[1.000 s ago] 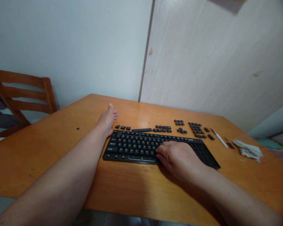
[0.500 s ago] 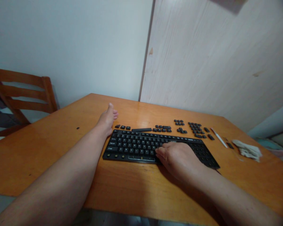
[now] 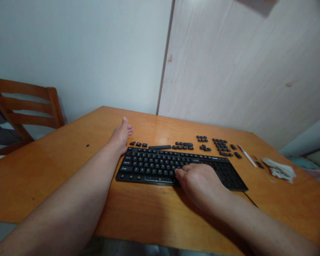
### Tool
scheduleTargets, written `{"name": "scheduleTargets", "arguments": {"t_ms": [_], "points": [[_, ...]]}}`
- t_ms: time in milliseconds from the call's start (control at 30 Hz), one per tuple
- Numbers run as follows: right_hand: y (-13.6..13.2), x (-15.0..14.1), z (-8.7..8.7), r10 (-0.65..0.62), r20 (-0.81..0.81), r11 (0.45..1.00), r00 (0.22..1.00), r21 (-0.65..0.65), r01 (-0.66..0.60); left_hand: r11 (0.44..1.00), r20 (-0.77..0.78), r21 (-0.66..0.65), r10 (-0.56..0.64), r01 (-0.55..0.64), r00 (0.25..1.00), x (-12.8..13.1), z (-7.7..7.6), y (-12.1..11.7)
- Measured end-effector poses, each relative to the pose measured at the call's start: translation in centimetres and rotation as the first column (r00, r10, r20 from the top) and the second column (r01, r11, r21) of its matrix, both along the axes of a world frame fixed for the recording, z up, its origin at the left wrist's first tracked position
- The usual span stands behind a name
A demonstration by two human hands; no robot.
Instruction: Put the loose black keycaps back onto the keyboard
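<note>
Keyboard (image 3: 152, 165) under the right grip (image 3: 200, 179), fingers bunched together, held key unclear, may shift if they push too much sideways.

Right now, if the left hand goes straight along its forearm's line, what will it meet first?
The left hand would probably meet the plain pale wall behind the brown wooden table; nothing visible stands between, though its height and depth are unclear.

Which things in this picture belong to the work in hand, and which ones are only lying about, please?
Seem part of the work:
- keyboard, under the right hand
- loose keys, behind it
- long key, among them

Seem only lying about:
- cloth
- white stick, perhaps a pen
- chair
</note>
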State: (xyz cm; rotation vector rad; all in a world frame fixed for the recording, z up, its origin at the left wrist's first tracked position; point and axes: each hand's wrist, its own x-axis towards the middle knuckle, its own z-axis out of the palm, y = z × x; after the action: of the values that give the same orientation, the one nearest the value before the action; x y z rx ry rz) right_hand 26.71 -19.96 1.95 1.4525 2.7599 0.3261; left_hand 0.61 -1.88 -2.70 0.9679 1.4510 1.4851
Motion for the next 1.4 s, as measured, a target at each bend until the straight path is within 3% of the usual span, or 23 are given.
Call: {"name": "scheduleTargets", "arguments": {"t_ms": [300,567,900,1167,1400], "points": [[0.1,-0.1,-0.3,0.021,0.023,1.000,1.000,-0.006,-0.021,1.000,-0.004,-0.003,0.002,-0.002,1.000,0.0,0.0,0.0],[-0.3,1.2,1.2,0.000,-0.044,1.000,0.999,0.006,0.000,1.000,-0.010,-0.014,-0.002,0.002,1.000,0.0,0.2,0.0],[-0.4,1.1,0.6,0.042,-0.067,0.996,0.997,-0.078,-0.047,1.000,-0.010,-0.020,-0.004,0.004,1.000,0.1,0.5,-0.4],[-0.6,1.3,1.6,0.014,-0.089,0.993,0.996,-0.113,-0.024,1.000,-0.019,-0.016,-0.010,0.010,1.000,-0.1,0.1,0.0],[-0.5,1.3,1.4,0.017,-0.092,0.991,0.996,-0.129,-0.028,1.000,-0.019,-0.011,-0.004,0.003,1.000,-0.2,-0.2,0.3]]}}
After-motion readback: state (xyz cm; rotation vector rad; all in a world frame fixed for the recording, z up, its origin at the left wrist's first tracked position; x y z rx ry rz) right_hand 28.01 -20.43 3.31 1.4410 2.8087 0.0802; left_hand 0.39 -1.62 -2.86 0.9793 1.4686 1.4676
